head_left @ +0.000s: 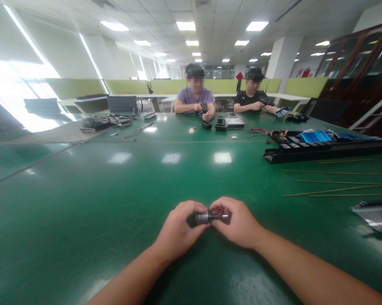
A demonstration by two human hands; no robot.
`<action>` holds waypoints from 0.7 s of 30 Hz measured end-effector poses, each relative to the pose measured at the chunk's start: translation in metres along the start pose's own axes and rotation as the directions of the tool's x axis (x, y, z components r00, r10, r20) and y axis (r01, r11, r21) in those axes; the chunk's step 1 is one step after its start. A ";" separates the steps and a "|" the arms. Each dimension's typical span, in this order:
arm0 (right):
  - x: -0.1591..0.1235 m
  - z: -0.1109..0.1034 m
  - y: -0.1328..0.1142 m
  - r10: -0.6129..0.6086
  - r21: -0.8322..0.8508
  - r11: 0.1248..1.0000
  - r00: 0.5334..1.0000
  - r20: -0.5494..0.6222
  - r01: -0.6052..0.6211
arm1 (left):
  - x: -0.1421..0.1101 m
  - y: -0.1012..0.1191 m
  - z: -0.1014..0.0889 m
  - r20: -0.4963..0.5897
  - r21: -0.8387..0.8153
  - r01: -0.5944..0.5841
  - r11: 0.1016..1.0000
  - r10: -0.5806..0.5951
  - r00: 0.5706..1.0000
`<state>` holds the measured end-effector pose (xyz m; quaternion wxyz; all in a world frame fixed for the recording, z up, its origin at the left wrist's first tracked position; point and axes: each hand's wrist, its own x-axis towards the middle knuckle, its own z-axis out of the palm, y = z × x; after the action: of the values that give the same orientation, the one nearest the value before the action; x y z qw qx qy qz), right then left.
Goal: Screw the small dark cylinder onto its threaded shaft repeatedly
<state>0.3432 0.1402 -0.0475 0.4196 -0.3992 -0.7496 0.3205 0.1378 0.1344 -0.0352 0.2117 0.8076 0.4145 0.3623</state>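
Note:
A small metal cylindrical part with a thin dark shaft [204, 218] lies crosswise between my two hands, just above or on the green table; I cannot tell which. Its thick grey end points left, and the bright tip of the shaft points right. My left hand [181, 226] curves around the thick end, with fingertips behind and thumb in front. Around the shaft side, my right hand [238, 222] is bent in the same way, its fingertips near those of the left. The exact contact of the fingers is partly hidden.
Long thin rods [330, 182] lie to the right, near a black channel [330, 151] and a silvery packet [375, 216]. Across the green table [98, 220], two people sit holding dark tools. Small black boxes [221, 127] and a heap of parts [105, 123] lie at the far side.

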 end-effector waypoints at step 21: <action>0.000 -0.003 -0.005 -0.034 -0.028 0.999 0.999 0.007 0.034 | -0.001 -0.001 0.001 -0.007 0.033 -0.022 0.999 0.022 1.000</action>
<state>0.3438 0.1376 -0.0422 0.4168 -0.3912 -0.7621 0.3039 0.1377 0.1337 -0.0372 0.1930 0.8141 0.4122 0.3607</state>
